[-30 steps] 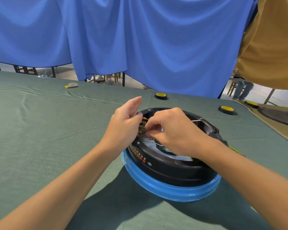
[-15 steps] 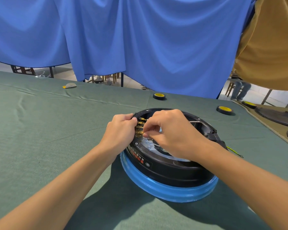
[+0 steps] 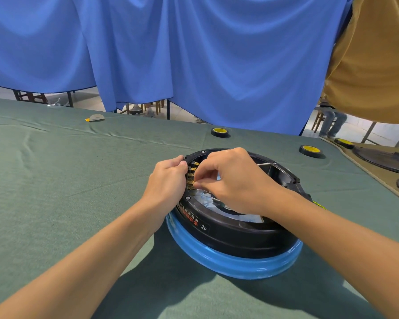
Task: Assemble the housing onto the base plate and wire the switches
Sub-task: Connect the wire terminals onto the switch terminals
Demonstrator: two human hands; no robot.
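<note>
Housing (image 3: 235,236): black ring, open side up, seated inside the blue base ring (image 3: 228,261) on the green cloth (image 3: 55,180), close before the person; seemingly mated to the base already, hence wiring as the step in hand.
Scrap (image 3: 95,118): small grey-and-yellow piece, far left beyond the housing, well apart.
Left hand (image 3: 166,183): against the housing's left outer wall, fingers curled round the rim beside the switch block, gripping; probably to steady the ring and back the block against a push from inside.
Switch block (image 3: 190,178): stack of brass terminals at the housing's left inner rim, between the two hands; facing inward, so reachable only from within the ring.
Right hand (image 3: 235,180): reaching over the housing's open middle, thumb and forefinger narrowed to a pinch at a lower terminal; content of the pinch too small to tell, likely a wire end or connector to be pressed home.
White lead (image 3: 265,164): thin, inside the housing's far part, right of the right hand; ends hidden.
Tape roll (image 3: 219,132): black with yellow core, just beyond the housing.
Second tape roll (image 3: 311,151): same kind, beyond the housing to the right; both perhaps kept near for binding wires.
Yellow-green wire (image 3: 319,204): poking out at the housing's right edge.
Black covers (image 3: 382,158): right of the housing, well apart.
</note>
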